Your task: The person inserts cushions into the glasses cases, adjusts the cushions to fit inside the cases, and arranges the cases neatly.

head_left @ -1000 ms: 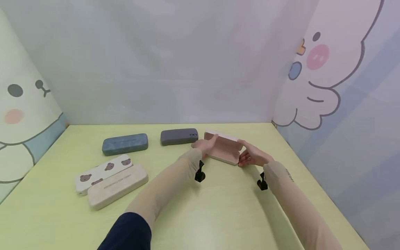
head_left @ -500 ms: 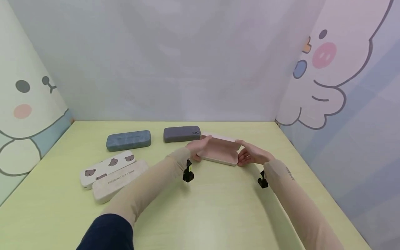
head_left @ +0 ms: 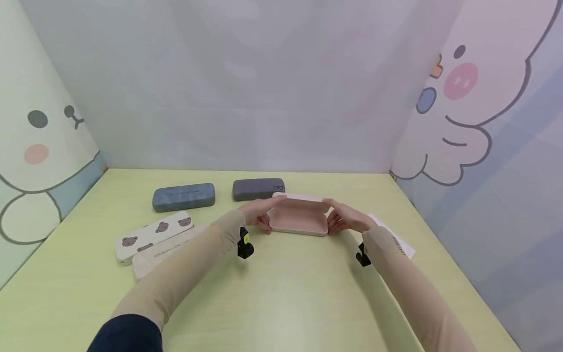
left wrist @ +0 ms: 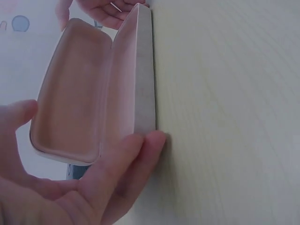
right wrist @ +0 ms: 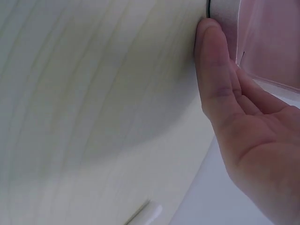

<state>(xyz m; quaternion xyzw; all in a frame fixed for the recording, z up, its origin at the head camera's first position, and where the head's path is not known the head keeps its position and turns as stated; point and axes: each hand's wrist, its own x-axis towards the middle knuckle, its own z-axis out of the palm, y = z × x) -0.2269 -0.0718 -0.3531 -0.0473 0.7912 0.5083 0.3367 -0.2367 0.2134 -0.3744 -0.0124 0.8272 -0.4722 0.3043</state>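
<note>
An eyeglass case point(head_left: 299, 221) with a pink lining stands with its lid raised at the back of the table. Its hollow inside faces me, and nothing lies in it. My left hand point(head_left: 259, 213) grips the left end; in the left wrist view its thumb touches the lid's rim while fingers point(left wrist: 150, 145) press the pale outer wall of the base. At the other end my right hand point(head_left: 347, 217) holds the case, thumb up at the lid and fingers point(right wrist: 218, 61) low against the base. The right thumb is out of the right wrist view.
Behind the left hand lies a dark grey case point(head_left: 258, 189) with a glasses mark. Farther left are a blue case point(head_left: 184, 197), a white bear-print case point(head_left: 154, 235) and a cream lettered case point(head_left: 164, 252), partly behind my forearm. White paper point(head_left: 402, 244) lies beside my right sleeve.
The left hand has moved left along with the case, which has turned to face me more squarely. The right hand keeps its hold. White paper now shows by the right sleeve.
</note>
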